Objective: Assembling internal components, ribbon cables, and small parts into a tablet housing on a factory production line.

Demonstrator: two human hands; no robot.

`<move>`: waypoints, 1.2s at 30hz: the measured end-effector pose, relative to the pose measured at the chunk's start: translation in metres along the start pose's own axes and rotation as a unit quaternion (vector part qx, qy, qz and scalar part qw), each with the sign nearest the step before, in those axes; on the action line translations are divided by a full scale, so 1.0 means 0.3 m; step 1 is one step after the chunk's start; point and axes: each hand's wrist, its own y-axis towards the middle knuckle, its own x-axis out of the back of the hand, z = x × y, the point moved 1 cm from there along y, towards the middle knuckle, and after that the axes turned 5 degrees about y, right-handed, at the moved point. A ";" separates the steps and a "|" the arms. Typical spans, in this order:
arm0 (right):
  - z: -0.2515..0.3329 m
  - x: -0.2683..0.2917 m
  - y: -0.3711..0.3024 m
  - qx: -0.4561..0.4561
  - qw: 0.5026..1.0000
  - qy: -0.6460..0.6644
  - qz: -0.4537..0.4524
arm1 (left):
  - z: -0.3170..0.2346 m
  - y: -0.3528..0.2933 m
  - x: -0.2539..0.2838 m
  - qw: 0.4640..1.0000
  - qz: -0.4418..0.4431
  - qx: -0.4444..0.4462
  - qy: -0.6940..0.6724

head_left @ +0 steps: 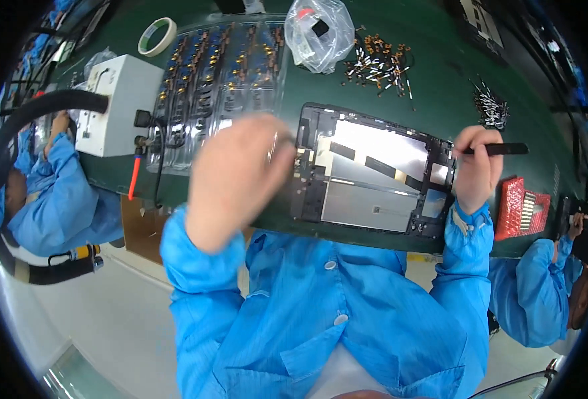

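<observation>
A tablet housing with its inside showing lies on the green bench in front of me. It has a black frame, a silvery plate and dark strips across the middle. My right hand is closed around black tweezers at the housing's right edge, their tip close to the rim. Over the left edge is my left hand, smeared by motion. Its fingers look curled, but whether they hold anything does not show.
Clear plastic trays of small parts lie behind my left hand, beside a white box with a thick black hose. Farther back are a tape roll, a plastic bag and loose cabled parts. Red bubble wrap lies right. Co-workers sit both sides.
</observation>
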 end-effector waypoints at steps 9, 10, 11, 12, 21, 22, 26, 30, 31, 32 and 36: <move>0.193 0.037 -0.111 0.066 0.973 -0.193 -0.109 | 0.489 0.303 0.020 0.979 -0.089 -0.043 0.177; 0.206 0.043 -0.138 0.069 0.973 -0.189 -0.109 | 0.527 0.316 0.037 0.978 -0.091 -0.043 0.182; 0.216 0.054 -0.163 0.068 0.982 -0.152 -0.093 | 0.560 0.322 0.054 0.983 -0.066 -0.026 0.171; 0.226 0.069 -0.186 0.065 0.988 -0.119 -0.079 | 0.563 0.329 0.057 0.987 -0.039 -0.013 0.157; 0.242 0.059 -0.280 0.033 0.974 -0.206 -0.091 | 0.524 0.296 -0.003 0.965 -0.027 -0.045 0.258; 0.239 0.056 -0.284 0.031 0.972 -0.216 -0.086 | 0.523 0.289 -0.006 0.965 -0.028 -0.044 0.258; 0.251 0.024 -0.302 0.009 0.976 -0.212 -0.050 | 0.541 0.286 -0.035 0.945 -0.065 -0.082 0.310; 0.254 0.008 -0.313 -0.006 0.977 -0.211 -0.015 | 0.539 0.276 -0.004 0.949 -0.136 -0.129 0.253; 0.258 0.001 -0.315 -0.006 0.977 -0.211 -0.016 | 0.528 0.263 0.012 0.949 -0.136 -0.130 0.252; 0.262 -0.013 -0.316 -0.017 0.985 -0.169 -0.020 | 0.523 0.244 0.038 0.965 -0.123 -0.082 0.218; 0.244 -0.099 -0.293 0.016 0.996 -0.084 -0.031 | 0.443 0.145 0.172 0.976 -0.162 -0.051 0.138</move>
